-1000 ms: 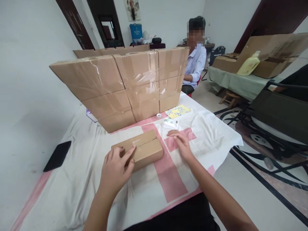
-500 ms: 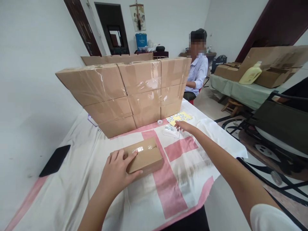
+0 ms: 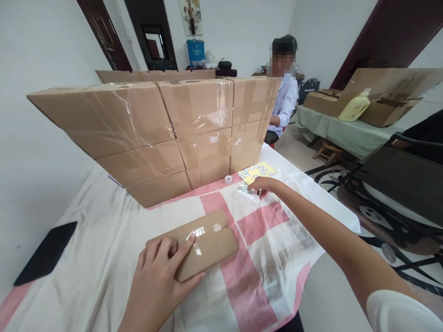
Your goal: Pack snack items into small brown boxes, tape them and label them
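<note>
The small cardboard box (image 3: pixel 204 244) lies flat on the cloth-covered worktop (image 3: pixel 104 230), close to its near edge, with its lid seam shut under a strip of clear tape. The left hand (image 3: pixel 162 272) rests on the box's near left corner. Its palm is down, its fingers are spread and lie flat across the lid, and its thumb sits along the near side, so it presses the box rather than gripping it.

The right arm stretches forward and to the right, well away from the box. The right hand (image 3: pixel 263 184) is palm down, and its fingertips curl onto the far edge of a white flat item (image 3: pixel 245 195) that lies on a pink stripe of the cloth. I cannot tell whether the fingers pinch the item or only touch it.

A small tape roll (image 3: pixel 228 179) sits just beyond the white item, and a yellow sheet (image 3: pixel 258 170) lies beside the roll. The small pale shapes printed on the sheet are too small to read. Stacked cartons (image 3: pixel 155 133), wrapped in clear tape, stand behind these things like a wall. A black phone (image 3: pixel 44 253) lies at the far left.
</note>
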`<move>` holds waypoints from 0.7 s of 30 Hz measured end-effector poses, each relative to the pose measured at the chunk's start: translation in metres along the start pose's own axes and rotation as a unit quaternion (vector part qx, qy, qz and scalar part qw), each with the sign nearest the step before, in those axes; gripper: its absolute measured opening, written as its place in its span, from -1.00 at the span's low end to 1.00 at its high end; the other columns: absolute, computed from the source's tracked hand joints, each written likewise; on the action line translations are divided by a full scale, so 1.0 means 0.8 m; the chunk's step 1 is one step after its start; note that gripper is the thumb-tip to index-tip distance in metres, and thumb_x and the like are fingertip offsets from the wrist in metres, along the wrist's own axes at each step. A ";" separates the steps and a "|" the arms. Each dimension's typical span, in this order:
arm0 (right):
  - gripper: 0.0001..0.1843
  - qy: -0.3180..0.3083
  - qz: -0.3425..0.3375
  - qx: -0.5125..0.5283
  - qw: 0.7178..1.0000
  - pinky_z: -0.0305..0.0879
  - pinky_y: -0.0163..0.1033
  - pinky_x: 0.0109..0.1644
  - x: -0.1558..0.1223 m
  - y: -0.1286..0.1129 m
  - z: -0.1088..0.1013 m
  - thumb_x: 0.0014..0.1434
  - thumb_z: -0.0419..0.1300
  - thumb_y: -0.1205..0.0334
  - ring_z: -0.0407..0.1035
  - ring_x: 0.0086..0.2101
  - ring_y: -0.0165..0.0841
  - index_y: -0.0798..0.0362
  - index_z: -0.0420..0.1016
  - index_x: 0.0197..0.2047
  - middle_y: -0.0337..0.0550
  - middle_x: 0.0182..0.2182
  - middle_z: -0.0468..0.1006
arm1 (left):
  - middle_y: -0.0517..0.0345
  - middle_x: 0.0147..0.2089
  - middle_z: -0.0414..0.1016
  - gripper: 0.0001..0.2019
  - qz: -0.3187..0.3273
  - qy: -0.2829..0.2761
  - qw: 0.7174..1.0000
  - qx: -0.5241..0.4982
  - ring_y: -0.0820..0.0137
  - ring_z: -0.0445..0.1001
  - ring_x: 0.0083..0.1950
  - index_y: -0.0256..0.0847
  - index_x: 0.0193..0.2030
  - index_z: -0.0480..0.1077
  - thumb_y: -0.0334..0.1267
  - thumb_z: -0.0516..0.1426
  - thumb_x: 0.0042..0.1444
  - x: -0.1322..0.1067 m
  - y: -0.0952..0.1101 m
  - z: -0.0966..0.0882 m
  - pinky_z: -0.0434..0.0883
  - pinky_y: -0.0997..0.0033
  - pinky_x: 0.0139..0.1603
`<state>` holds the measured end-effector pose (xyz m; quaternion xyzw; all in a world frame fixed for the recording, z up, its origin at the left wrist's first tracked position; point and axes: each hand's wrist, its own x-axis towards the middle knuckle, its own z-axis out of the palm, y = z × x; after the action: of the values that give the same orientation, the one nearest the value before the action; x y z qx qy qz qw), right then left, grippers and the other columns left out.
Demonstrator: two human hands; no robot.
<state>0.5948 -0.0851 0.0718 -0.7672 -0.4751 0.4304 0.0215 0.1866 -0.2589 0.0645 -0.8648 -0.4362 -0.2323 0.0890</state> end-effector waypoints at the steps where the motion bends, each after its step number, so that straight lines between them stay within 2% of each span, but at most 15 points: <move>1: -0.54 0.009 0.001 0.003 1.000 0.43 -0.20 -0.49 0.002 0.000 0.001 -0.04 0.43 0.07 0.52 -0.53 -0.21 0.19 0.45 -0.17 -0.01 -0.44 0.57 | 0.05 -0.16 0.36 -0.32 0.000 0.001 1.000 -0.001 0.12 0.33 -0.03 0.05 0.26 0.44 0.17 0.33 -0.01 0.000 0.000 0.000 0.30 0.14 -0.06; 5: -0.56 0.048 -0.002 0.051 0.998 0.46 -0.19 -0.47 -0.001 0.008 0.003 0.02 0.39 0.02 0.55 -0.52 -0.17 0.15 0.40 -0.20 -0.03 -0.46 0.56 | 0.04 -0.17 0.36 -0.34 -0.007 0.002 1.000 0.001 0.10 0.33 -0.03 0.04 0.25 0.44 0.17 0.32 0.01 -0.002 0.002 -0.001 0.29 0.14 -0.06; 7: -0.62 0.059 -0.033 0.113 0.991 0.48 -0.23 -0.44 -0.012 0.015 0.005 0.06 0.38 0.01 0.57 -0.48 -0.19 0.10 0.34 -0.31 -0.09 -0.49 0.52 | 0.04 -0.17 0.37 -0.35 -0.005 0.005 1.000 0.001 0.09 0.34 -0.03 0.03 0.25 0.43 0.17 0.30 0.03 -0.003 0.003 -0.001 0.28 0.14 -0.07; 10: -0.54 0.071 -0.090 0.160 0.980 0.45 -0.33 -0.42 -0.027 0.028 0.009 0.10 0.38 -0.01 0.59 -0.41 -0.25 0.03 0.18 -0.46 -0.15 -0.52 0.47 | 0.04 -0.19 0.36 -0.33 0.004 0.010 1.000 0.002 0.10 0.34 -0.04 0.03 0.27 0.42 0.19 0.28 0.03 -0.003 0.002 0.000 0.28 0.14 -0.08; 12: -0.51 0.088 -0.101 0.151 0.979 0.37 -0.38 -0.47 -0.031 0.034 0.013 0.16 0.33 -0.06 0.57 -0.42 -0.31 0.02 0.14 -0.47 -0.16 -0.48 0.47 | 0.05 -0.19 0.35 -0.32 0.010 0.012 1.000 0.005 0.10 0.34 -0.05 0.02 0.28 0.41 0.20 0.29 0.03 -0.003 0.001 0.001 0.28 0.14 -0.08; 15: -0.60 0.111 -0.095 0.110 0.983 0.24 -0.37 -0.53 -0.023 0.038 0.015 0.23 0.22 -0.08 0.51 -0.49 -0.39 0.03 0.21 -0.39 -0.15 -0.36 0.53 | 0.04 -0.17 0.35 -0.30 0.016 0.009 1.000 0.011 0.11 0.34 -0.05 -0.01 0.28 0.40 0.19 0.30 0.02 -0.001 -0.001 0.001 0.29 0.13 -0.07; 21: -0.65 0.122 -0.089 -0.011 0.988 0.13 -0.29 -0.51 -0.003 0.033 0.009 0.14 0.27 -0.02 0.36 -0.55 -0.40 0.03 0.26 -0.40 -0.12 -0.32 0.53 | 0.04 -0.17 0.36 -0.27 0.030 0.007 0.999 0.027 0.12 0.34 -0.05 -0.01 0.29 0.38 0.21 0.30 0.00 -0.002 -0.002 0.001 0.30 0.16 -0.09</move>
<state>0.6083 -0.1043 0.0570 -0.7686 -0.5402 0.3249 0.1093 0.1845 -0.2585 0.0635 -0.8728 -0.4160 -0.2239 0.1227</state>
